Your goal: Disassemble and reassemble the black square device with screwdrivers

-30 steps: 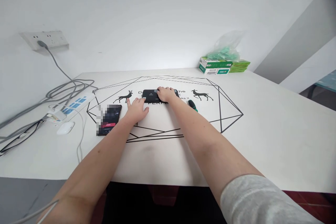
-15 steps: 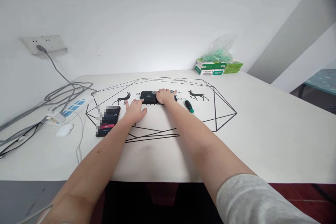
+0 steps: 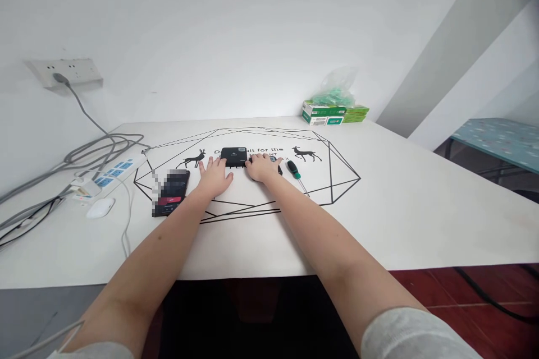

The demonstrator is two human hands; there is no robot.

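- The left hand (image 3: 214, 178) was held palm down with fingers spread wide, its fingertips placed at the near left edge of the flat black case (image 3: 233, 156).
- The black case was set on the white surface (image 3: 400, 207), over the printed lettering, between two printed deer.
- The right hand (image 3: 261, 167) was laid over a dark flat object (image 3: 275, 164), which was mostly covered by it; whether the object was gripped or only pressed cannot be told.
- A screwdriver (image 3: 293, 170) with a green and black handle was laid just beside the right hand, its shaft pointed toward the right forearm.
- A phone (image 3: 179, 190), its screen partly pixelated, was placed left of the left hand.
- Farther left, a power strip (image 3: 122, 168) and a white mouse (image 3: 101, 207) were seen among cables (image 3: 110, 137).
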